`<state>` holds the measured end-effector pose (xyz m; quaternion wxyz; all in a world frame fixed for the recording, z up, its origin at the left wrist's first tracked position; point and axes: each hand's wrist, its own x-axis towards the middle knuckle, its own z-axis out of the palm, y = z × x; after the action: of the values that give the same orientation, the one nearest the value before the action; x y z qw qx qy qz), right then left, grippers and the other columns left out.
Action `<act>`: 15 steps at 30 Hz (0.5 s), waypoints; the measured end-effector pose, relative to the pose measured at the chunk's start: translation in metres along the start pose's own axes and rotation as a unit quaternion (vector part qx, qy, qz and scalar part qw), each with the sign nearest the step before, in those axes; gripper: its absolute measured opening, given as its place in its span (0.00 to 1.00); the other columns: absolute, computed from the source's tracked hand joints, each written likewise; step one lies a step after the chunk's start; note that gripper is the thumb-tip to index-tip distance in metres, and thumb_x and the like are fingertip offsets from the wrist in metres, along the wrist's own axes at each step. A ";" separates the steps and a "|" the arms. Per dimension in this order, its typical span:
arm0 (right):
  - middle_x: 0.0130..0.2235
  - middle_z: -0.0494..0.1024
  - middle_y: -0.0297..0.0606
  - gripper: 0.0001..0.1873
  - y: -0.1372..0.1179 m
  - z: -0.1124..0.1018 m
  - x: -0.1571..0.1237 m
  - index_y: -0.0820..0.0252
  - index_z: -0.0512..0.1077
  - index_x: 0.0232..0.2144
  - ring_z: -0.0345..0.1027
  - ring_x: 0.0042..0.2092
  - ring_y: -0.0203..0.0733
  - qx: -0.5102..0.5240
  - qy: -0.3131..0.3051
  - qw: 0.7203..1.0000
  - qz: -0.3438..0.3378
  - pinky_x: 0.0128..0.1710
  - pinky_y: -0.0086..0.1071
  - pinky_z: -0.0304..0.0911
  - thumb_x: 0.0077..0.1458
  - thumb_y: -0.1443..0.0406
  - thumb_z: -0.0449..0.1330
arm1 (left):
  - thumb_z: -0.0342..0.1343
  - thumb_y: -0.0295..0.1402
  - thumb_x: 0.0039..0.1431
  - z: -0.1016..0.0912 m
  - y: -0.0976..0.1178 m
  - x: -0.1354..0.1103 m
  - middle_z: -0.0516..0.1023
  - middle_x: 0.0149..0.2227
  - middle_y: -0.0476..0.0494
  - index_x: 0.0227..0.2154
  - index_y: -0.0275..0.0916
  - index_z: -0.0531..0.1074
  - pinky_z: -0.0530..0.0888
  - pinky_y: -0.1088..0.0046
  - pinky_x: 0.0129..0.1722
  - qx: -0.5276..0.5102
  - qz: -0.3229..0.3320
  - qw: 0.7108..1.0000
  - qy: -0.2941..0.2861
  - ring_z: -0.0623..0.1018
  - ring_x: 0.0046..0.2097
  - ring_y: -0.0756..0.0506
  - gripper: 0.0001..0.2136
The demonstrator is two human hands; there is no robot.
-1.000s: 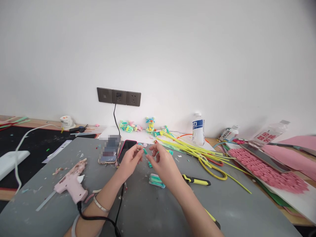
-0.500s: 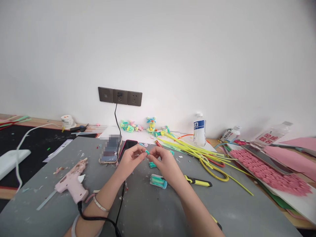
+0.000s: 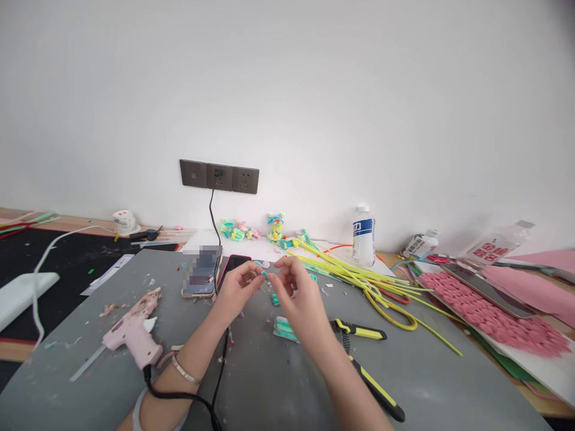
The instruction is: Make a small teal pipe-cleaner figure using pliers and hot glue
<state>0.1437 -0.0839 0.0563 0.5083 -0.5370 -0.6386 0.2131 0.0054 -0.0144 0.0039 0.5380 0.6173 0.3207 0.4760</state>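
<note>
Head view. The left hand (image 3: 236,291) is raised over the middle of the tabletop (image 3: 269,389), thumb and forefinger brought together on a small teal piece (image 3: 265,275). The piece is largely covered by the fingers; its shape cannot be determined. The right hand (image 3: 302,296) is just beside it, fingers curled and parted from the thumb. Its thumb tip is at the piece; whether it touches cannot be told. No other item is seen in the right fingers.

A teal bundle (image 3: 283,327) lies below the right hand, partly hidden by it. Pliers (image 3: 359,330) rest by the right forearm, yellow-and-black handles spread, spring exposed, head hidden. Yellow stems (image 3: 350,276) lie in a loose pile beyond, near an upright bottle (image 3: 363,242).

To the left of the left forearm, a pink glue gun (image 3: 135,335) lies on its side, nozzle stained, black cord (image 3: 173,395) attached and passing by the forearm. Past the left hand lie a phone (image 3: 204,275) and a pink-edged phone (image 3: 234,262). Small figures (image 3: 275,228) are placed along the wall. Scraps (image 3: 151,282) are scattered on the tabletop.
</note>
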 end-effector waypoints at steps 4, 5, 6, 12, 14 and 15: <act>0.37 0.76 0.38 0.06 -0.033 0.051 -0.024 0.61 0.68 0.41 0.71 0.36 0.38 0.056 -0.130 0.983 -0.117 0.37 0.29 0.66 0.60 0.69 0.54 | 0.66 0.41 0.50 0.000 -0.002 0.000 0.69 0.22 0.52 0.29 0.39 0.74 0.62 0.75 0.23 0.004 -0.010 1.000 0.011 0.67 0.24 0.50 0.11; 0.37 0.77 0.39 0.07 -0.042 0.068 -0.031 0.62 0.69 0.41 0.72 0.38 0.40 0.038 -0.171 0.973 -0.148 0.41 0.31 0.67 0.59 0.69 0.57 | 0.66 0.40 0.49 0.000 -0.001 0.000 0.70 0.23 0.51 0.28 0.39 0.74 0.63 0.75 0.23 0.024 -0.015 1.000 0.007 0.67 0.24 0.50 0.11; 0.41 0.78 0.41 0.10 -0.051 0.086 -0.037 0.63 0.70 0.44 0.73 0.43 0.43 0.005 -0.220 0.963 -0.159 0.45 0.33 0.68 0.59 0.67 0.60 | 0.65 0.39 0.51 0.001 0.000 0.000 0.72 0.25 0.50 0.29 0.39 0.75 0.63 0.75 0.23 0.037 -0.012 0.999 0.016 0.67 0.25 0.50 0.10; 0.49 0.75 0.61 0.38 -0.080 0.177 -0.057 0.73 0.65 0.55 0.73 0.45 0.60 -0.264 -0.325 0.903 -0.094 0.35 0.50 0.75 0.51 0.51 0.66 | 0.64 0.39 0.50 0.003 0.009 -0.002 0.72 0.24 0.50 0.29 0.38 0.76 0.66 0.76 0.24 0.014 -0.034 0.999 0.010 0.67 0.24 0.51 0.10; 0.51 0.74 0.63 0.41 -0.078 0.192 -0.054 0.75 0.61 0.59 0.73 0.46 0.59 -0.299 -0.307 0.900 -0.082 0.36 0.49 0.76 0.51 0.56 0.68 | 0.65 0.39 0.50 0.004 0.009 -0.002 0.73 0.24 0.49 0.29 0.38 0.76 0.67 0.76 0.24 -0.004 -0.038 0.999 0.000 0.69 0.26 0.50 0.10; 0.51 0.75 0.63 0.41 -0.076 0.196 -0.051 0.76 0.59 0.60 0.74 0.46 0.58 -0.313 -0.314 0.893 -0.075 0.37 0.48 0.76 0.50 0.60 0.68 | 0.65 0.39 0.50 0.004 0.008 -0.002 0.74 0.24 0.48 0.30 0.38 0.77 0.68 0.76 0.25 -0.011 -0.037 0.999 -0.005 0.70 0.27 0.49 0.10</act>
<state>-0.0694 -0.1018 0.0200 0.1011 -0.5242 -0.8369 0.1210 0.0076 -0.0191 0.0113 0.5641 0.6012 0.3353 0.4561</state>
